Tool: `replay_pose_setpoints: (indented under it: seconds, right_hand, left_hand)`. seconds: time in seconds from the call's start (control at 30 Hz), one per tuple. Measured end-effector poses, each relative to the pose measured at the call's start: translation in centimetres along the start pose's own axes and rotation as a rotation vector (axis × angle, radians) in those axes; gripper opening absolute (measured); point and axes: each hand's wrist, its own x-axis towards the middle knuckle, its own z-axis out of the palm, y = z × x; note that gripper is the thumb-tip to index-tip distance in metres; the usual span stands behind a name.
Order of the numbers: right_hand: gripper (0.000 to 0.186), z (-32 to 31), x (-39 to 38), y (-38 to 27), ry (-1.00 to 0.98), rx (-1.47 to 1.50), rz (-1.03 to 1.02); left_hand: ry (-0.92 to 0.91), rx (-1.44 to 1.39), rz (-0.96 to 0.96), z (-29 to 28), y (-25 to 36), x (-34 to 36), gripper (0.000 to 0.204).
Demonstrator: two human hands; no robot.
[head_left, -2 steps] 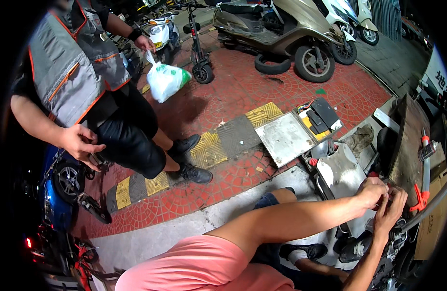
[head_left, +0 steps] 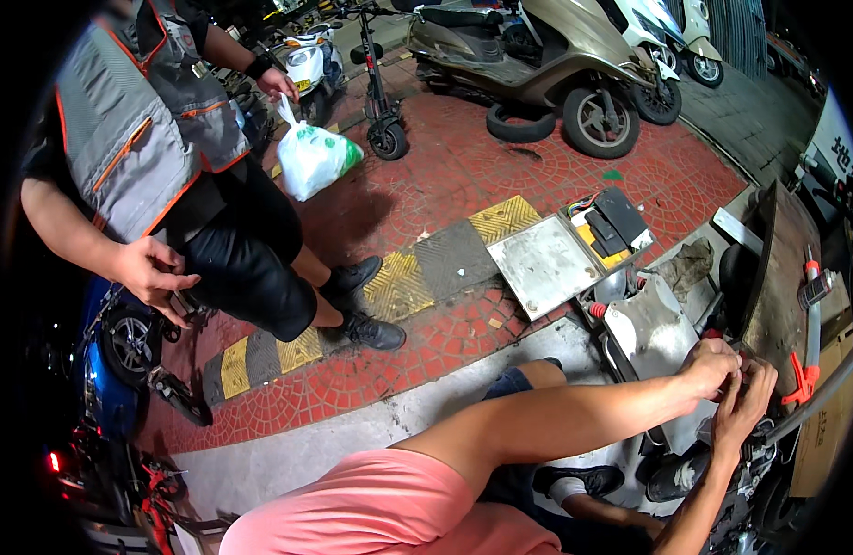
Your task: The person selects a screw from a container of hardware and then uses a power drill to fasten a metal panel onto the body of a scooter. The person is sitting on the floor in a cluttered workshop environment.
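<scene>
Close together over a partly dismantled scooter (head_left: 650, 326), both my hands work fingertip to fingertip. My left hand (head_left: 710, 367) is closed in a pinch, and my right hand (head_left: 747, 393) pinches at the same spot. Whatever lies between the fingers is too small and covered to make out. Just left of them is the scooter's scuffed grey metal plate, with a red shock spring (head_left: 597, 309) at its side. To the right of my hands, a pale tube with an orange trigger-like end (head_left: 802, 379) rests by a worn brown board (head_left: 771, 268).
A person in a grey vest (head_left: 121, 139) stands at the left, holding a white plastic bag (head_left: 314, 159). An open battery box (head_left: 549, 264) lies beyond the plate. Parked scooters (head_left: 574, 55), a loose tire (head_left: 519, 125) and a yellow-black ramp (head_left: 399, 282) are farther off.
The other person's plastic bag has swung slightly left and down. My hands have hardly moved and keep their pinch.
</scene>
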Motion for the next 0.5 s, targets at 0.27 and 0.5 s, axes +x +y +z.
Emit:
replay_pose_setpoints:
  seconds: [0.27,0.5]
  right_hand:
    - [0.009,1.0,-2.3,0.6,0.086,0.361,0.2]
    - [0.02,0.7,-1.2,-1.5,0.252,0.193,0.613]
  left_hand:
    - [-0.036,0.095,0.052,-0.7,0.6,-1.2,0.014]
    - [-0.163,-0.019,0.185,-2.4,0.0,-1.0,0.014]
